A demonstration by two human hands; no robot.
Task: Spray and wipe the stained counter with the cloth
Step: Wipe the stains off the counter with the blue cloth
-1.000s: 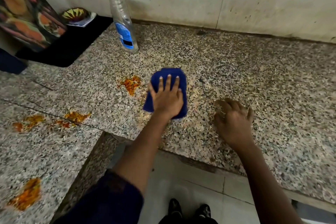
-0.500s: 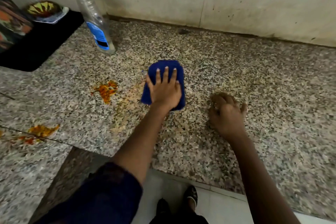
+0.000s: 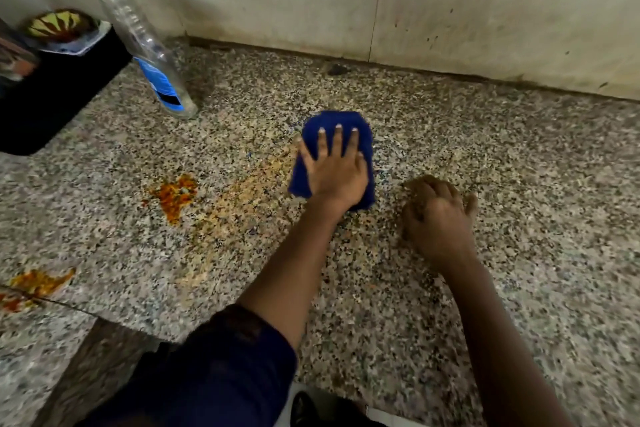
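My left hand (image 3: 334, 170) presses flat, fingers straight, on a folded blue cloth (image 3: 360, 130) lying on the speckled granite counter (image 3: 485, 156). My right hand (image 3: 438, 218) rests on the counter just right of the cloth with its fingers curled under, holding nothing. An orange stain (image 3: 173, 196) sits to the left of the cloth, with a faint orange smear (image 3: 249, 187) running between the two. Another orange stain (image 3: 38, 282) lies at the left edge. A clear spray bottle (image 3: 149, 55) with a blue trigger head stands at the back left.
A black tray (image 3: 55, 97) carrying a patterned bowl (image 3: 62, 26) sits at the far left against the stained tiled wall (image 3: 415, 3). The counter steps inward at the lower left, where its front edge (image 3: 104, 315) meets the floor gap.
The cloth under my left hand has slid away from me and to the right of the orange stain, leaving a smear. The view shifted; my right hand stayed beside the cloth.
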